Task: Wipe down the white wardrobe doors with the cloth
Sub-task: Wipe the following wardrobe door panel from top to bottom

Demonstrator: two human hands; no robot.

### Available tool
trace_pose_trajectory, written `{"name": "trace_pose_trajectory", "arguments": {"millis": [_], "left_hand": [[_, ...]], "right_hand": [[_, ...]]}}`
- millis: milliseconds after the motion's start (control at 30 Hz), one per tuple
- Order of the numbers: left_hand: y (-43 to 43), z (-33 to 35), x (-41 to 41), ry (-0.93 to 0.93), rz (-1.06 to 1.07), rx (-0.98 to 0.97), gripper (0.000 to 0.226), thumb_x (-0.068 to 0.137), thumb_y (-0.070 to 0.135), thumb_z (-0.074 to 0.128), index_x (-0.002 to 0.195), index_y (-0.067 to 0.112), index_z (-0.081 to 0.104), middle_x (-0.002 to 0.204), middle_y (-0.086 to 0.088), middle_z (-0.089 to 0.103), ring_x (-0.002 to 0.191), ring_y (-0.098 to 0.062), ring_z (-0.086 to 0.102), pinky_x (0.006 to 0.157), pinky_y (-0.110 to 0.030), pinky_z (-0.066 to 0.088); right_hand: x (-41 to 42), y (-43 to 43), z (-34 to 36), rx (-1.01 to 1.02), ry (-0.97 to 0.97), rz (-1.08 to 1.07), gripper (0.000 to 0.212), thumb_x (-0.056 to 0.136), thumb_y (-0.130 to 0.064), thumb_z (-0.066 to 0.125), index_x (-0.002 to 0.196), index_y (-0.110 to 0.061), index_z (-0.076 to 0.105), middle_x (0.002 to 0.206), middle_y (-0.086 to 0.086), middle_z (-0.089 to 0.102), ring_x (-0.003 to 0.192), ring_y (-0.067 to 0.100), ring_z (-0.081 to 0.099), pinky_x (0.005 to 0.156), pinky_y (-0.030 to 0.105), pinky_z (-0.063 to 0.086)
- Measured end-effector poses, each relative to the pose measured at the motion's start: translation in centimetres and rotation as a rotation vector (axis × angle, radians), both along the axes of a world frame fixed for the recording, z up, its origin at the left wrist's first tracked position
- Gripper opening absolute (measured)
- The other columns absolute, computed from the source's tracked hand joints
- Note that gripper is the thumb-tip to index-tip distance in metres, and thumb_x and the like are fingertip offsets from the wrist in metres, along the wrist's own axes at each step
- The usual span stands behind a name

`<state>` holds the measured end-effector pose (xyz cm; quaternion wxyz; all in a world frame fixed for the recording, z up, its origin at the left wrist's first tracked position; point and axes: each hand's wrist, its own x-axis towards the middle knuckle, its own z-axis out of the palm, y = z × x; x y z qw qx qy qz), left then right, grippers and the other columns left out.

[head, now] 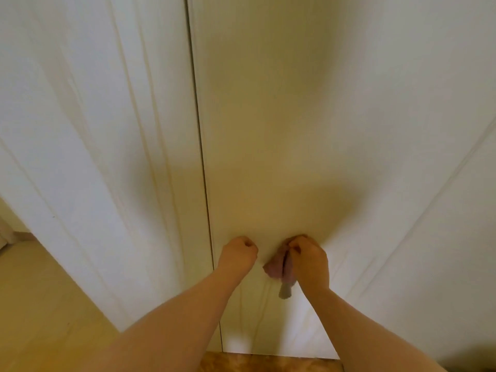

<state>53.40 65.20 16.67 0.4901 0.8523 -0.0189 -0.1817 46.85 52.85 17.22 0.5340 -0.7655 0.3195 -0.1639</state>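
Wardrobe doors (268,130) behind cloth (275,268), long axis pointing downward, gripped by right fingers (296,247); left fingers (248,244) clenched, empty.

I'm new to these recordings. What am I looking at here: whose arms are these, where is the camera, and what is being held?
There is no machine here. These are a person's two bare arms, filmed by a single camera worn on the head and looking down. In front stand the white wardrobe doors, with a dark gap between two of them. The right hand holds a pinkish cloth low on the door. The left hand is curled into a fist beside it and seems to hold nothing. A pale floor shows at the lower left.
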Motion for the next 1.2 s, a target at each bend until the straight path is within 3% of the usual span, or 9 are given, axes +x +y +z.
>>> {"name": "trace_pose_trajectory", "arguments": {"millis": [133,333,433,533,600,733,900,1000,1200], "left_hand": [[-3.3,0.1,-0.4,-0.007,-0.047,0.022,0.014,0.085,0.013,0.051,0.086,0.008,0.064,0.094,-0.014,0.070,0.090,-0.029,0.066,0.074,-0.033,0.052],[-7.6,-0.3,-1.9,-0.004,-0.104,0.029,0.014,0.086,0.014,0.050,0.087,0.010,0.064,0.097,-0.014,0.069,0.092,-0.029,0.065,0.079,-0.035,0.051],[-8.9,-0.5,-2.4,-0.003,-0.111,0.032,0.014,0.087,0.012,0.048,0.086,0.009,0.063,0.097,-0.015,0.069,0.086,-0.028,0.064,0.078,-0.037,0.052],[-10.7,-0.9,-2.9,0.005,-0.119,0.036,0.015,0.087,0.013,0.048,0.084,0.009,0.063,0.096,-0.014,0.069,0.084,-0.026,0.064,0.078,-0.035,0.052],[-11.8,-1.2,-3.3,0.001,-0.128,0.053,0.017,0.087,0.014,0.049,0.088,0.008,0.064,0.096,-0.013,0.069,0.090,-0.028,0.065,0.079,-0.035,0.051],[-12.5,-1.6,-3.7,-0.012,-0.124,0.123,0.014,0.086,0.014,0.048,0.084,0.011,0.062,0.094,-0.011,0.069,0.091,-0.027,0.064,0.083,-0.036,0.052],[-13.2,-2.2,-4.7,0.027,-0.090,0.128,0.016,0.088,0.013,0.048,0.082,0.012,0.063,0.094,-0.010,0.069,0.091,-0.026,0.066,0.078,-0.034,0.052],[-13.6,-2.1,-5.3,0.033,-0.082,0.118,0.016,0.088,0.013,0.047,0.077,0.014,0.059,0.093,-0.011,0.069,0.091,-0.027,0.066,0.077,-0.035,0.053],[-13.3,-1.5,-5.4,-0.012,-0.058,0.160,0.014,0.086,0.016,0.050,0.076,0.017,0.059,0.094,-0.009,0.069,0.091,-0.026,0.065,0.080,-0.034,0.051]], "right_hand": [[-0.5,-2.2,-1.1,-0.372,0.054,0.112,0.014,0.086,-0.006,0.049,0.083,-0.012,0.061,0.082,-0.008,0.052,0.072,0.013,0.049,0.059,0.019,0.034],[-2.4,-7.6,-1.6,-0.045,0.205,-0.228,0.021,0.086,0.000,0.044,0.080,-0.011,0.060,0.073,0.001,0.052,0.060,0.013,0.043,0.049,0.021,0.032],[-4.0,-10.4,-0.8,-0.064,0.105,-0.331,0.020,0.086,0.002,0.045,0.088,-0.005,0.063,0.080,0.005,0.054,0.070,0.022,0.049,0.058,0.024,0.032],[-4.3,-10.0,-0.4,0.044,-0.010,-0.375,0.021,0.085,0.006,0.043,0.076,-0.006,0.057,0.064,0.001,0.055,0.054,0.019,0.054,0.045,0.015,0.036],[-3.8,-9.0,-0.9,0.050,0.018,-0.289,0.025,0.084,0.006,0.041,0.071,-0.010,0.054,0.058,-0.002,0.054,0.044,0.014,0.053,0.049,0.012,0.042],[-2.9,-8.9,-1.7,0.084,0.064,-0.164,0.022,0.083,0.006,0.044,0.078,-0.010,0.058,0.081,0.003,0.057,0.065,0.012,0.051,0.051,0.013,0.034],[-5.5,-15.0,-2.1,-0.002,0.094,-0.422,0.022,0.082,0.007,0.045,0.086,-0.005,0.064,0.084,0.011,0.062,0.073,0.023,0.051,0.064,0.022,0.037],[-5.6,-15.7,-2.4,0.074,0.118,-0.403,0.024,0.080,0.006,0.041,0.087,-0.005,0.061,0.076,0.010,0.063,0.067,0.028,0.059,0.063,0.024,0.051],[-4.3,-11.6,-1.7,0.182,0.085,-0.148,0.017,0.084,0.004,0.047,0.077,-0.007,0.058,0.066,-0.001,0.053,0.068,0.023,0.056,0.043,0.008,0.036]]}}
